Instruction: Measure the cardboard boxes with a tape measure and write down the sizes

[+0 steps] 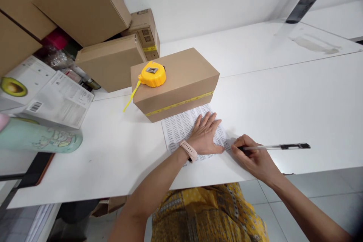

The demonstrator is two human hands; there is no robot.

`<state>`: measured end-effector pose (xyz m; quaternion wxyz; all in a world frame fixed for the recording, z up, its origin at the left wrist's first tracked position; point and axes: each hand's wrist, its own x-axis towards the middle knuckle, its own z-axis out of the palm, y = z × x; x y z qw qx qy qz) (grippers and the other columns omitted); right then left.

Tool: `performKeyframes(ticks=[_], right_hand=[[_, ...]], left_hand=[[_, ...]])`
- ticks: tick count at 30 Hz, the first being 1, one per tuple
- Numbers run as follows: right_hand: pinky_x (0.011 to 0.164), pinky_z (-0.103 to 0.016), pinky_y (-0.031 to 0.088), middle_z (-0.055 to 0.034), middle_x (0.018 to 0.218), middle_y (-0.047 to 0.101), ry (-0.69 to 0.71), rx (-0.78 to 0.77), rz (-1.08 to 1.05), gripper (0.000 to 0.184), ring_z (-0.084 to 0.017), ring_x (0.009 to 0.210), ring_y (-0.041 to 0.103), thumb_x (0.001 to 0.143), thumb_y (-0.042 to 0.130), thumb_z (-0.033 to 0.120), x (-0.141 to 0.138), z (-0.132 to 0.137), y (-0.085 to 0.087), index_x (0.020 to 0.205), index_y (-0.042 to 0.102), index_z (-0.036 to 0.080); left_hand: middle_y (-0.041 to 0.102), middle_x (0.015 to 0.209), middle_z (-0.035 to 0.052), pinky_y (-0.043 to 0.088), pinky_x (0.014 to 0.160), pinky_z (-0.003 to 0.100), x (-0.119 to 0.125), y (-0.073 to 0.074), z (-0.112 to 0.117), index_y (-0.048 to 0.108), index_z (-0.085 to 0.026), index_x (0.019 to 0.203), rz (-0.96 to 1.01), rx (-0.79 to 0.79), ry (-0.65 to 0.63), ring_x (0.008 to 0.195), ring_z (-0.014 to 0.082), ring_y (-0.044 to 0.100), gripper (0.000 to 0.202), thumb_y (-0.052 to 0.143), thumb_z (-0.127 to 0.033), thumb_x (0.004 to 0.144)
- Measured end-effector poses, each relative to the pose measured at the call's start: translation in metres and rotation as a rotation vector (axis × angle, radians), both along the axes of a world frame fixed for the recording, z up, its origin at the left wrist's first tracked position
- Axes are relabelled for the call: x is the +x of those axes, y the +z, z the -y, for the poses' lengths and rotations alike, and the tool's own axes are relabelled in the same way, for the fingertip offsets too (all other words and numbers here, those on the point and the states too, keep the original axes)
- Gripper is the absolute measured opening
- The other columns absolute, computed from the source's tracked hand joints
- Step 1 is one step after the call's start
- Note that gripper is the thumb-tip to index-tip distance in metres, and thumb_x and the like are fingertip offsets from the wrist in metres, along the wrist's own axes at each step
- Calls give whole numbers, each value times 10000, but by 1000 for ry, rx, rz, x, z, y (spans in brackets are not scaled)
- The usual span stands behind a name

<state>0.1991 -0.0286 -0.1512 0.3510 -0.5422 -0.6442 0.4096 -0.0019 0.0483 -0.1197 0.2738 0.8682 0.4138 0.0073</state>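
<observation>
My left hand [206,133] lies flat with fingers spread on a printed sheet of paper [181,126] on the white table [283,106]. A pink wristwatch [189,150] is on that wrist. My right hand [253,155] is closed round a clear pen [279,146], with the tip touching the sheet's right edge. Just beyond the sheet stands a cardboard box [181,79] sealed with yellow tape. A yellow tape measure [152,74] rests on the box's top left, its strap hanging over the edge.
Several cardboard boxes [85,3] are stacked at the back left against the wall. White printed cartons [53,98] and a mint green bottle [39,138] lie at the left. The table's near edge runs just in front of my body.
</observation>
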Motion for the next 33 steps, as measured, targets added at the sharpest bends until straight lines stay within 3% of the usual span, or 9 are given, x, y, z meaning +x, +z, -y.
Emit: performKeyframes(ticks=[8, 33], right_hand=[[470, -263, 315, -6, 690, 517, -36, 27, -21, 259, -130, 576, 407, 952, 573, 416, 0, 1, 1, 776, 526, 233], [460, -258, 283, 18, 673, 457, -16, -2, -23, 281, -115, 546, 347, 955, 566, 432, 0, 0, -1, 765, 513, 232]], left_hand=[[62, 1690, 158, -48, 1263, 495, -1, 0, 0, 252, -123, 1539, 15, -5, 4, 1560, 277, -75, 986, 685, -520, 747], [68, 1691, 157, -50, 1261, 492, -1, -3, 0, 255, -126, 1537, 31, -1, -1, 1562, 275, -74, 977, 685, -510, 748]])
